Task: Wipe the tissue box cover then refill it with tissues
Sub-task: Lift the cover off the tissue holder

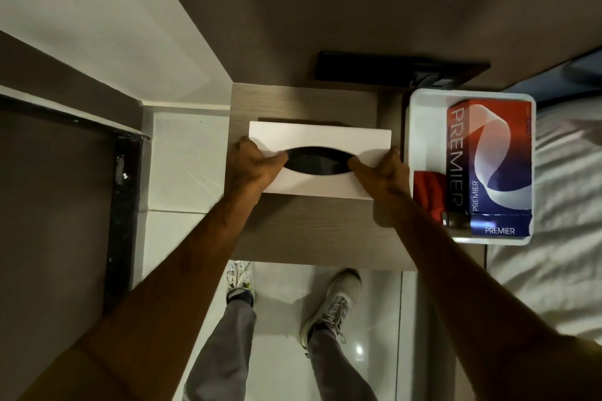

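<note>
A white tissue box cover (321,137) with a dark oval slot sits on a small wooden bedside table (306,231). My left hand (250,163) grips its left end, thumb at the slot's edge. My right hand (381,172) grips its right end the same way. The slot looks dark, with no tissue showing in it. A red-and-blue Premier tissue box (498,156) lies in a white tray (423,127) to the right, next to a red cloth (430,192).
A dark panel (391,72) is mounted on the wall behind the table. A bed with white sheets (553,254) lies to the right. The tiled floor and my two shoes are below the table's front edge. A dark door frame (123,205) stands to the left.
</note>
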The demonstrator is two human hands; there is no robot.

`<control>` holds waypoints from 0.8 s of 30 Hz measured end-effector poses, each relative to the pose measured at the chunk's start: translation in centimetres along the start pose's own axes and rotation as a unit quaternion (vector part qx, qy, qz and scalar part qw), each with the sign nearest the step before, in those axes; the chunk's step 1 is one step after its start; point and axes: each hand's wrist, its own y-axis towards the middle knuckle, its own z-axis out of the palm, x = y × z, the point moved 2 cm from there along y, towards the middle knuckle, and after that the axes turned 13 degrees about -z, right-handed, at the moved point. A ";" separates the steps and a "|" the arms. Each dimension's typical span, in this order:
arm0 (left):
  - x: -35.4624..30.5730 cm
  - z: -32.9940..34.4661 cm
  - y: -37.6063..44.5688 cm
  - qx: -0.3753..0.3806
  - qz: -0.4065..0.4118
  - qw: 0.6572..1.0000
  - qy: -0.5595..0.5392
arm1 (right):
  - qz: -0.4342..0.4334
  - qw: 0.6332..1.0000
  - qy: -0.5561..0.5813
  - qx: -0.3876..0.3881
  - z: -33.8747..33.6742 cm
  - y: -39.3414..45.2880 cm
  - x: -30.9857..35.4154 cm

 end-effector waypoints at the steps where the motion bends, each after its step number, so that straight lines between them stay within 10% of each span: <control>1: 0.1 -0.1 -0.5 -0.010 0.009 1.000 -0.001 | -0.010 1.000 0.003 -0.004 -0.2 -0.4 0.1; 24: 12.0 1.3 -8.3 -0.060 -0.010 0.997 0.040 | -0.035 0.994 -0.102 0.035 1.9 -11.7 -6.2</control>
